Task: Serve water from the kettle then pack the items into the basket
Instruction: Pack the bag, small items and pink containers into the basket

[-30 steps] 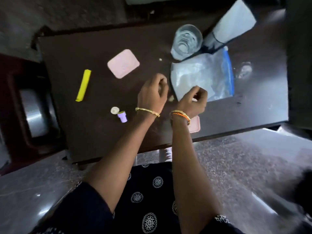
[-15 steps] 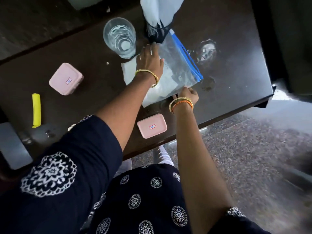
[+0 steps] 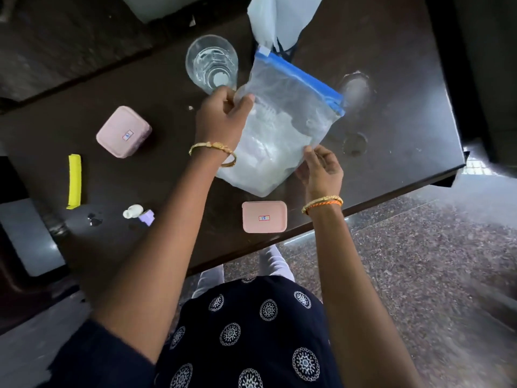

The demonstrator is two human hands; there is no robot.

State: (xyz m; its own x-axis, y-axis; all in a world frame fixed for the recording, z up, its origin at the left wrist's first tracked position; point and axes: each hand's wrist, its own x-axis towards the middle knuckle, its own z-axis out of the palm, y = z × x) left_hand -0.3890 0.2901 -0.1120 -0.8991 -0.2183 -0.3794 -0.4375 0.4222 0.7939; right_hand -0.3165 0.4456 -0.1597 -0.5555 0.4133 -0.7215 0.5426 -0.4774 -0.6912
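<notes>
A clear zip bag (image 3: 282, 127) with a blue seal strip is lifted off the dark table (image 3: 397, 79). My left hand (image 3: 221, 116) pinches its upper left edge. My right hand (image 3: 321, 169) pinches its lower right edge. Something pale lies inside the bag. A glass of water (image 3: 211, 63) stands just behind my left hand. Two pink lidded boxes sit on the table: one (image 3: 124, 131) at the left, one (image 3: 264, 217) near the front edge. No kettle or basket shows.
A yellow strip (image 3: 74, 181) lies at the far left. A small white piece (image 3: 132, 211) and a purple piece (image 3: 147, 217) sit near the front left. A white bag (image 3: 279, 18) stands at the back. Wet marks (image 3: 354, 88) spot the table's right side.
Both hands left the small items near the table's middle, reached the zip bag, gripped its edges and lifted it off the table. The camera view shifted right.
</notes>
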